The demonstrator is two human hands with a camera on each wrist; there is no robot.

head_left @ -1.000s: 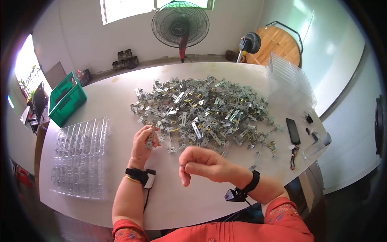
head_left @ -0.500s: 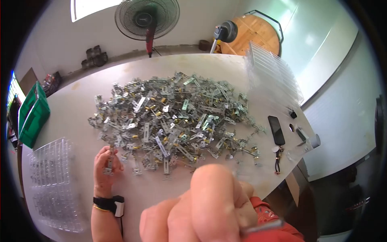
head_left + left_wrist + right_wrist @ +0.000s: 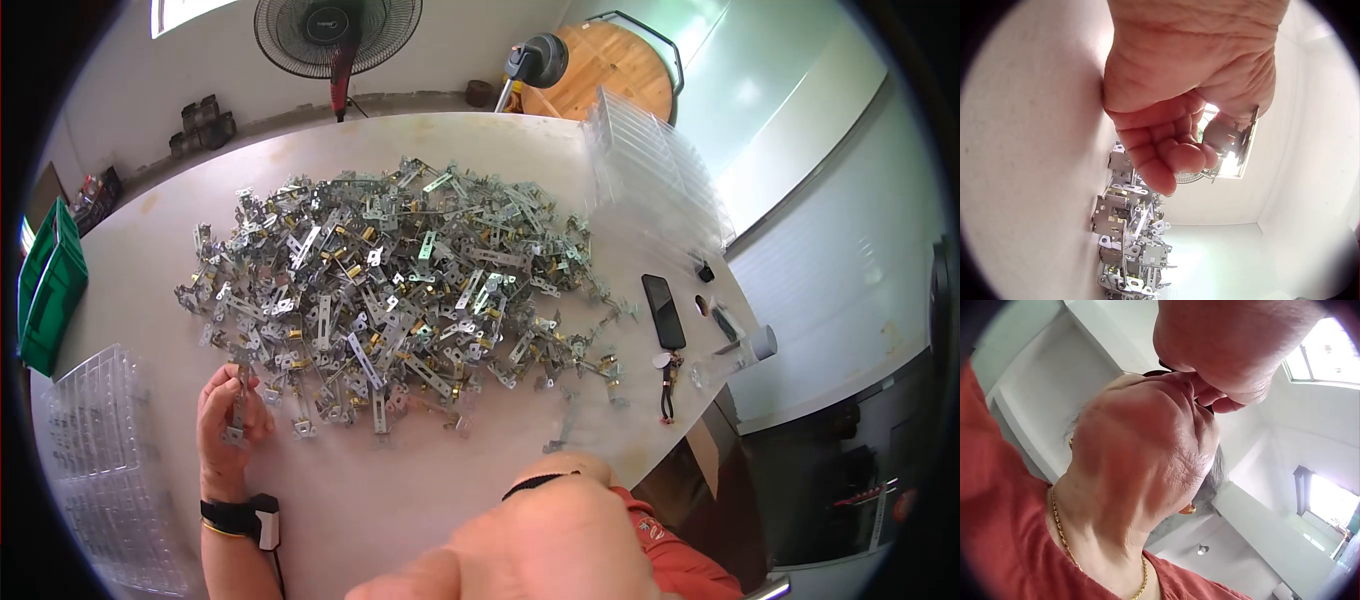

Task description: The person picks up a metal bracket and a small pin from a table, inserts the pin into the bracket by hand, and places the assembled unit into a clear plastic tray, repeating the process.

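My left hand (image 3: 228, 415) rests on the white table (image 3: 400, 490) at the near left edge of a big pile of metal brackets (image 3: 400, 290). It grips one long metal bracket (image 3: 238, 400) upright between thumb and curled fingers. The left wrist view shows that bracket (image 3: 1235, 134) pinched at the fingertips, with the pile (image 3: 1125, 237) just beyond. My right hand (image 3: 540, 550) is raised off the table, close to the head camera and blurred. In the right wrist view it (image 3: 1235, 344) sits against the person's head with its fingers hidden.
Clear plastic trays (image 3: 90, 450) lie at the left, with a green crate (image 3: 45, 285) behind them. More clear trays (image 3: 650, 165) are stacked at the far right. A phone (image 3: 660, 310) and keys (image 3: 668, 385) lie near the right edge. A fan (image 3: 335, 35) stands beyond the table.
My right hand rose from above the table up to the head and now fills the bottom of the head view. The view swung right. The left hand still holds its bracket.
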